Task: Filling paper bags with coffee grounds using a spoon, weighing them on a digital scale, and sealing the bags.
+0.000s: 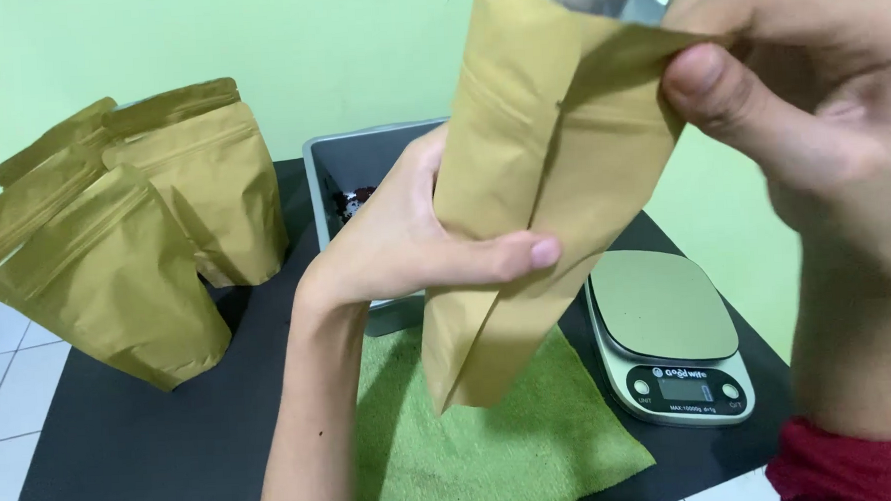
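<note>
I hold a pouch [554,206] up off the counter [134,454], between my two hands. My left hand [415,237] wraps its lower middle, thumb lying across the front and the fingers hidden behind it. My right hand [809,94] pinches the top corner at the mouth, thumb pressed on the front panel, closed firmly on the edge.

To do this well, I judge I should keep the left grip light so the pouch does not crease, and pull the front lip away from the back with the right thumb so the mouth opens evenly rather than tearing at the side seam.

The pouch is flat and looks empty, matte mustard-brown outside, with a silver foil lining showing at the open top. A pressed line runs across it a little below the mouth, likely a zip seal. Its bottom gusset is folded shut and hangs just above a green cloth [514,438] below my left hand.

Below my right hand, near the cloth's edge, sits a small scale [669,326] with a steel plate. Behind my left hand is a grey tray [327,175] with something dark inside; I cannot tell what. Well off to the left of my left hand stand more pouches [124,234], same colour, upright and clustered.
</note>
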